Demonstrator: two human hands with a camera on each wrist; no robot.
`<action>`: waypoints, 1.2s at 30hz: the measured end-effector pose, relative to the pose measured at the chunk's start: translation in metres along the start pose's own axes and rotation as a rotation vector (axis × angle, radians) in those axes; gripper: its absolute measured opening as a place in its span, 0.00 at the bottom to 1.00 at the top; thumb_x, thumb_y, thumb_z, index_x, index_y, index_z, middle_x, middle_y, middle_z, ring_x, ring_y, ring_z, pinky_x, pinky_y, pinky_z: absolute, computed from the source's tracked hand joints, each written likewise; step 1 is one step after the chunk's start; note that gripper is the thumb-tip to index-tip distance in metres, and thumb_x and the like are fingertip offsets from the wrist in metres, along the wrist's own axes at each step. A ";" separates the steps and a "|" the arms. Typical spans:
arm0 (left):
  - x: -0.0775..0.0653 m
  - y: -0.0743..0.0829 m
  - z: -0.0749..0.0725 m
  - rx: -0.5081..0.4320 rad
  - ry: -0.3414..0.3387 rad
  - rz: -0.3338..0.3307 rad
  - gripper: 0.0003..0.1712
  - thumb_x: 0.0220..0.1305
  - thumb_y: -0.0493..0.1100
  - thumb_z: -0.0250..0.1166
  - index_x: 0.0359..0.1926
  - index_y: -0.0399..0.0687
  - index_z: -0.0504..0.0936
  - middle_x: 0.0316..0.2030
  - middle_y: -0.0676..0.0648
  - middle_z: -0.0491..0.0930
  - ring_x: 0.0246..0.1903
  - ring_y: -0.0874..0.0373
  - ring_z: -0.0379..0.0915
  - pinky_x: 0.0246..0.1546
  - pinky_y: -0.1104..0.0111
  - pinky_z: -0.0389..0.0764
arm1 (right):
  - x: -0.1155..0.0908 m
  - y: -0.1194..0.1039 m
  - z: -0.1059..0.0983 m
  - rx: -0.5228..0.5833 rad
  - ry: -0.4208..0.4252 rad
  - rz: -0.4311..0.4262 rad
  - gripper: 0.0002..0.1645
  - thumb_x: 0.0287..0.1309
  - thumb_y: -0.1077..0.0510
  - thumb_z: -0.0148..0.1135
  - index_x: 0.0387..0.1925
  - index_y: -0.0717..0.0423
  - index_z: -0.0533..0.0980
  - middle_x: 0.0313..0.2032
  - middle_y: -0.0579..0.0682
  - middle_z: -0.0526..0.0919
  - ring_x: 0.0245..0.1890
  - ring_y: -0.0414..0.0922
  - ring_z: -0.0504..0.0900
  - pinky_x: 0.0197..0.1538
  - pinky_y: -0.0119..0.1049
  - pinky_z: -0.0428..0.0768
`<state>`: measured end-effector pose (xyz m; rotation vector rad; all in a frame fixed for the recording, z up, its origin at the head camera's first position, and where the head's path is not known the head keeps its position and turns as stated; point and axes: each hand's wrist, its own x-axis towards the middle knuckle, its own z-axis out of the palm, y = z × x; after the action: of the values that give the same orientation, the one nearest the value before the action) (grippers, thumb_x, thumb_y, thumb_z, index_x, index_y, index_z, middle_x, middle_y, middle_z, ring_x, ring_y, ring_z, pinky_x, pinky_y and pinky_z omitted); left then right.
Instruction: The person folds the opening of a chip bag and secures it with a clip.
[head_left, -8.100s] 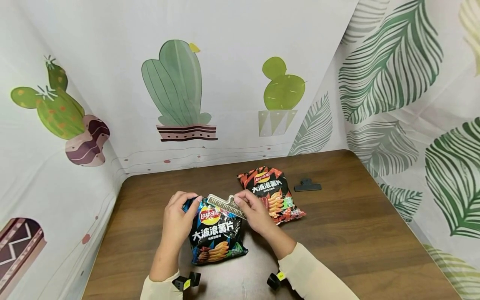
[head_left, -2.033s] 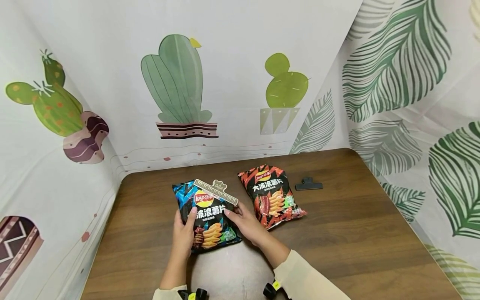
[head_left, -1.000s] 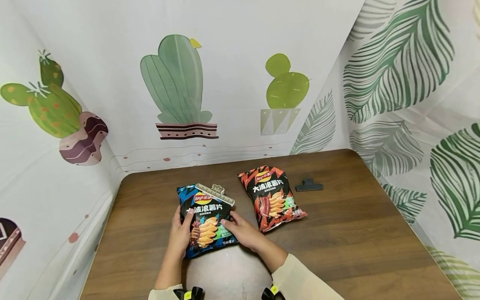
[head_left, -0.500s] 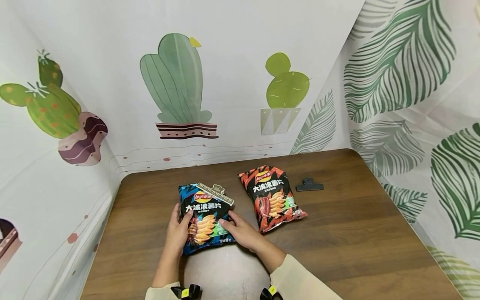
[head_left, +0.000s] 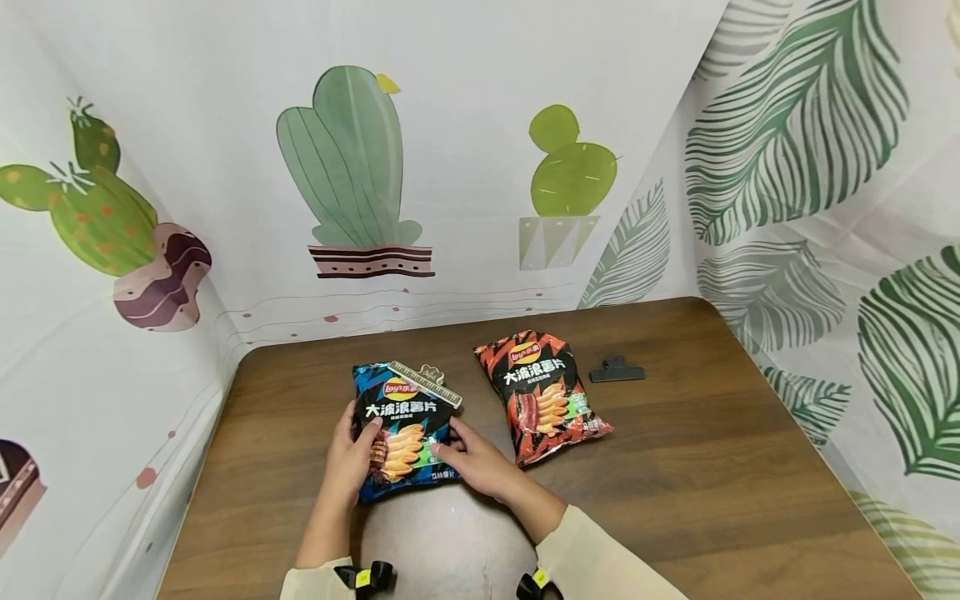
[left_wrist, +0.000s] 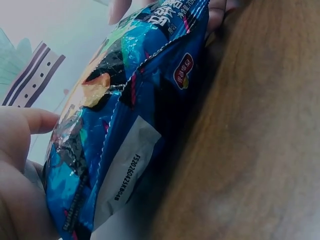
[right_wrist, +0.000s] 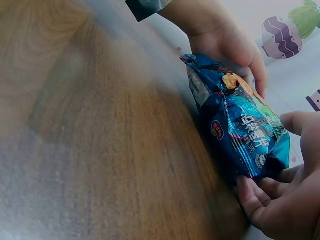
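Observation:
Both hands hold a blue-and-black Lay's potato chip bag [head_left: 397, 408] by its sides, thumbs on the printed front. My left hand [head_left: 347, 458] grips the left side; my right hand [head_left: 480, 468] grips the lower right side. A pale metal clip [head_left: 424, 384] with piano-key-like markings and an ornate handle sits slantwise across the bag's top right corner. In the left wrist view, the crimped bottom edge of the chip bag [left_wrist: 120, 100] faces the camera, with a white date label. In the right wrist view, my right fingers [right_wrist: 250, 197] curl under the bag's lower corner.
A red-and-black Lay's chip bag [head_left: 538, 396] lies on the brown wooden table [head_left: 675, 467], right of the held bag. Beyond it lies a black clip [head_left: 617, 369]. Printed cloth [head_left: 465, 150] hangs behind the table and at its sides.
Earlier, my right hand held the pale clip at the blue bag's top edge. It has let go, and both hands have moved to the bag's sides. The bag has lately shifted slightly left.

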<state>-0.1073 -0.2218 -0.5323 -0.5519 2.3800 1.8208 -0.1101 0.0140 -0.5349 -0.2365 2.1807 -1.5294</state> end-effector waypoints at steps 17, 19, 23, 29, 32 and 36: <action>0.005 0.010 -0.008 0.008 0.004 0.005 0.45 0.75 0.52 0.57 0.82 0.54 0.42 0.81 0.39 0.44 0.80 0.41 0.38 0.78 0.44 0.43 | 0.012 -0.004 0.003 0.039 -0.030 -0.045 0.48 0.68 0.42 0.60 0.78 0.60 0.54 0.70 0.65 0.70 0.64 0.57 0.77 0.65 0.53 0.75; 0.005 0.009 -0.009 0.032 0.007 0.009 0.44 0.76 0.52 0.56 0.82 0.54 0.42 0.80 0.38 0.44 0.80 0.40 0.39 0.78 0.44 0.43 | 0.013 -0.003 0.004 0.060 -0.037 -0.052 0.46 0.68 0.45 0.59 0.78 0.61 0.54 0.70 0.66 0.69 0.65 0.58 0.76 0.67 0.53 0.73; 0.005 0.007 -0.010 0.068 0.016 0.018 0.43 0.76 0.52 0.56 0.82 0.54 0.43 0.80 0.38 0.46 0.79 0.39 0.41 0.78 0.44 0.45 | 0.013 -0.001 0.005 0.067 -0.043 -0.069 0.43 0.70 0.48 0.56 0.77 0.63 0.54 0.71 0.67 0.68 0.67 0.59 0.74 0.71 0.54 0.69; 0.008 0.002 -0.011 0.081 0.015 0.014 0.43 0.76 0.52 0.55 0.82 0.55 0.44 0.80 0.38 0.47 0.79 0.39 0.42 0.78 0.44 0.46 | 0.014 0.003 0.005 0.003 -0.026 -0.076 0.42 0.72 0.46 0.54 0.78 0.61 0.55 0.72 0.62 0.68 0.67 0.56 0.75 0.72 0.53 0.69; 0.008 0.000 -0.011 0.085 0.006 0.010 0.43 0.76 0.52 0.55 0.82 0.55 0.44 0.80 0.39 0.47 0.79 0.39 0.41 0.78 0.44 0.46 | 0.014 0.004 0.005 -0.015 -0.021 -0.081 0.42 0.73 0.45 0.54 0.77 0.61 0.55 0.72 0.61 0.69 0.67 0.56 0.76 0.71 0.53 0.70; 0.008 -0.001 -0.010 0.079 0.004 0.019 0.42 0.76 0.51 0.55 0.82 0.51 0.45 0.80 0.38 0.48 0.79 0.41 0.42 0.78 0.45 0.46 | 0.015 0.005 0.005 -0.032 -0.006 -0.086 0.42 0.72 0.44 0.54 0.77 0.61 0.56 0.71 0.60 0.70 0.65 0.55 0.77 0.69 0.53 0.71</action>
<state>-0.1125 -0.2330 -0.5330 -0.5268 2.4559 1.7254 -0.1198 0.0057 -0.5452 -0.3492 2.2177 -1.5377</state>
